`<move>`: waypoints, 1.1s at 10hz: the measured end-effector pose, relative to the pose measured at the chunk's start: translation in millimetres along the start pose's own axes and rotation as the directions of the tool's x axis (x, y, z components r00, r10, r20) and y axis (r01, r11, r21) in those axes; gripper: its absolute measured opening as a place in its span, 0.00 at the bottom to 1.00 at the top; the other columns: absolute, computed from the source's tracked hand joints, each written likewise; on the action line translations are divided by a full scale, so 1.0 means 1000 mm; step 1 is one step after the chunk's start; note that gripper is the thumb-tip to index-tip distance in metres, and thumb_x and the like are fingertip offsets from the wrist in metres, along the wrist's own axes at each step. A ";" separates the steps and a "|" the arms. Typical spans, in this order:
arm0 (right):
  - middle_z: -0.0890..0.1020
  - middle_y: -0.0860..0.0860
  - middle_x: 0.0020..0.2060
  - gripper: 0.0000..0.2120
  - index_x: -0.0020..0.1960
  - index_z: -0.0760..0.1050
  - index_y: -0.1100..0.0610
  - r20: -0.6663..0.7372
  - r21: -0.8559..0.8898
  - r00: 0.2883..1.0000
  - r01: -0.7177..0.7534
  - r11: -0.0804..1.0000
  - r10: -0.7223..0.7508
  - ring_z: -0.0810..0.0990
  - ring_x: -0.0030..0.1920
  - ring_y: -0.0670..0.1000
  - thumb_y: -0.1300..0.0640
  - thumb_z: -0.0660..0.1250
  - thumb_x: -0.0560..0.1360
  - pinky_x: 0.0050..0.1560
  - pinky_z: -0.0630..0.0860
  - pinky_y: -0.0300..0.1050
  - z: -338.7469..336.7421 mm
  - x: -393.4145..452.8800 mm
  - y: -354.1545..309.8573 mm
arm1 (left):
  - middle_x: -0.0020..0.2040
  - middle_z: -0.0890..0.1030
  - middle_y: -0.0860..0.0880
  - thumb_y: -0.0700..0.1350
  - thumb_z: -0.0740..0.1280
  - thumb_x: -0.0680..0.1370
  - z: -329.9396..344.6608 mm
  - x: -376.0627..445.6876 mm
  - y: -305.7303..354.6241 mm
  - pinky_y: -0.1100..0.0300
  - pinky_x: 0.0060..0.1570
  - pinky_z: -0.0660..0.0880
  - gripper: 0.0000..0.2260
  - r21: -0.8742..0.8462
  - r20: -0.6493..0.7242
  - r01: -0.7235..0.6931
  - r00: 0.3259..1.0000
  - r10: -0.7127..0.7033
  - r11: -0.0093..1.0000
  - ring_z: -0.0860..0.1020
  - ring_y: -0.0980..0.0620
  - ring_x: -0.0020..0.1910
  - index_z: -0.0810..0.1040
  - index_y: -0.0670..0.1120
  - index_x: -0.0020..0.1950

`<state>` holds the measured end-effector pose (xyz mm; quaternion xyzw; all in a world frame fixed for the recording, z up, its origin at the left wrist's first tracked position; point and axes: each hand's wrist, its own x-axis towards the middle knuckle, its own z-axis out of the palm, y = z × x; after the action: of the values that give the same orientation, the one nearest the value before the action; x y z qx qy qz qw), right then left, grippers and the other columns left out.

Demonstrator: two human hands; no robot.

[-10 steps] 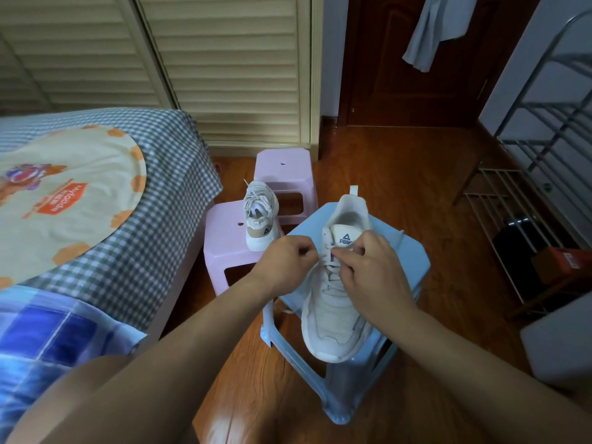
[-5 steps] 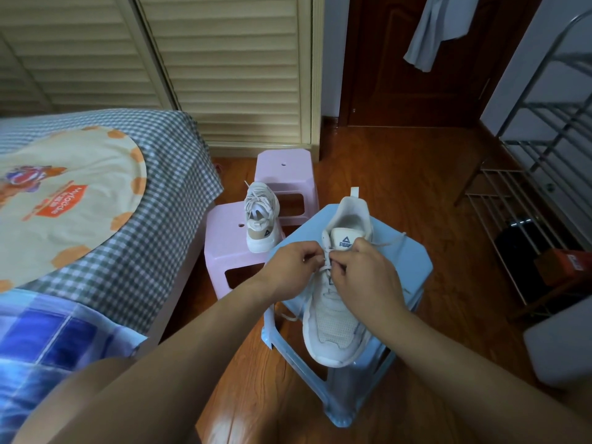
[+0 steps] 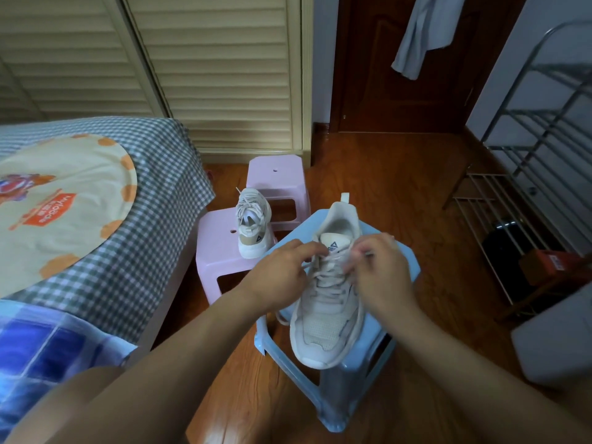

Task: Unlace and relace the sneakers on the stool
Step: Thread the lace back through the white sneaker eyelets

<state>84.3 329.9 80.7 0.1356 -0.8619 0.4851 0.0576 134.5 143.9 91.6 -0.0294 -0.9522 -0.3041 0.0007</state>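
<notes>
Head view: beyond both hands, louvred closet doors (image 3: 221, 72) and dark wooden door (image 3: 400, 65) with pale garment (image 3: 419, 30) hung on it. Far to the left of the left hand, bed (image 3: 153, 193) under grey checked cover, with cream and orange printed cloth (image 3: 64, 200) spread on top. Well to the right of the right hand, metal rack (image 3: 541, 155) against the wall. Directly under both hands, blue stool (image 3: 407, 261) on wood floor (image 3: 384, 174), carrying white sneaker (image 3: 326, 328) toe toward the wearer, heel away. Just beyond the left hand, near pink stool (image 3: 221, 248) bearing second sneaker (image 3: 253, 225) upright, laced, heel toward the camera; farther pink stool (image 3: 275, 174) behind it. Left hand (image 3: 282, 277) at the shoe's left side near the tongue, fingers curled, pinching lace (image 3: 323, 277) at the upper eyelets. Right hand (image 3: 381, 274) at the shoe's right side, fingers bent inward toward the same top crossing, apparently pinching the other lace end, though blurred at the fingertips. Loose lace tail trailing below the left hand, over the stool's edge.
</notes>
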 end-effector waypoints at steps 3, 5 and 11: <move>0.71 0.48 0.30 0.03 0.49 0.70 0.57 0.346 0.858 0.796 -0.483 0.175 0.496 0.66 0.23 0.44 0.63 0.61 0.78 0.21 0.64 0.37 -0.093 0.048 0.021 | 0.67 0.68 0.59 0.61 0.72 0.74 0.009 -0.006 -0.004 0.54 0.62 0.74 0.31 0.043 0.042 0.007 0.999 -0.009 0.999 0.71 0.57 0.65 0.62 0.65 0.74; 0.75 0.46 0.32 0.11 0.49 0.77 0.47 0.454 -0.565 0.885 0.197 0.801 0.102 0.78 0.37 0.49 0.40 0.65 0.79 0.36 0.69 0.45 -0.044 -0.002 -0.015 | 0.67 0.70 0.58 0.62 0.76 0.71 0.013 -0.006 -0.004 0.56 0.61 0.75 0.34 0.058 -0.006 -0.006 1.000 0.007 0.998 0.71 0.57 0.63 0.62 0.65 0.72; 0.82 0.59 0.47 0.17 0.56 0.80 0.63 0.129 -0.656 0.735 -0.440 0.613 0.666 0.79 0.43 0.56 0.48 0.67 0.80 0.42 0.75 0.47 -0.151 0.047 0.049 | 0.70 0.65 0.53 0.63 0.73 0.72 0.015 -0.014 -0.001 0.52 0.64 0.74 0.37 0.122 -0.013 0.051 0.999 -0.049 0.991 0.67 0.52 0.67 0.59 0.64 0.76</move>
<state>20.6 474.3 129.9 -0.0807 -0.9602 0.1546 -0.2181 148.9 150.7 78.6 -0.0039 -0.9695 -0.2451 -0.0004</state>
